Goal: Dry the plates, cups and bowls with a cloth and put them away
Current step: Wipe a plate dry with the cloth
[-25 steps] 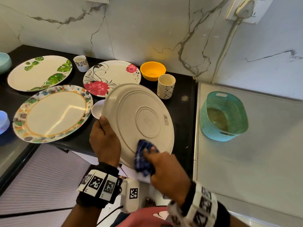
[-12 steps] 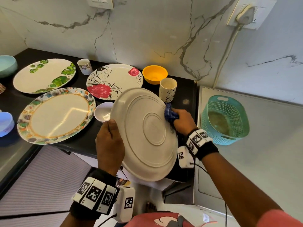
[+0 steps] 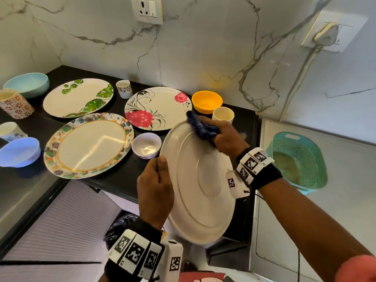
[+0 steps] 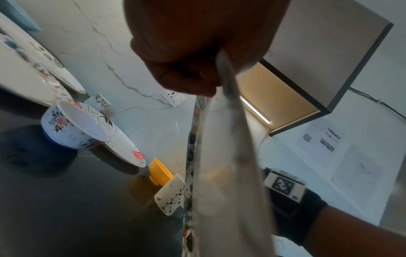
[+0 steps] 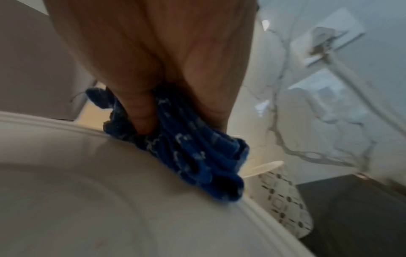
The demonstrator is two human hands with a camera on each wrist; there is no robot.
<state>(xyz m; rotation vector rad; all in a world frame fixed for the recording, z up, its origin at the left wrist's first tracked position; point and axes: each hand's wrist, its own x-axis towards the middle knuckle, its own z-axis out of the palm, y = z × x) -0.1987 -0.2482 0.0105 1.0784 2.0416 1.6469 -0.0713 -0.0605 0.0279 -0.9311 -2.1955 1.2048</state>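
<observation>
Your left hand grips the plate rim; your right hand presses the bunched cloth there, plate face hidden.

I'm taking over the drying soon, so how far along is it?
Nothing looks put away: the teal basket holds no dishes. In hand: the left hand grips the white plate, underside up, while the right hand wipes its top rim with the blue cloth. Left on the black counter: three plates, four bowls, four cups. Which are already dry I cannot tell.
</observation>
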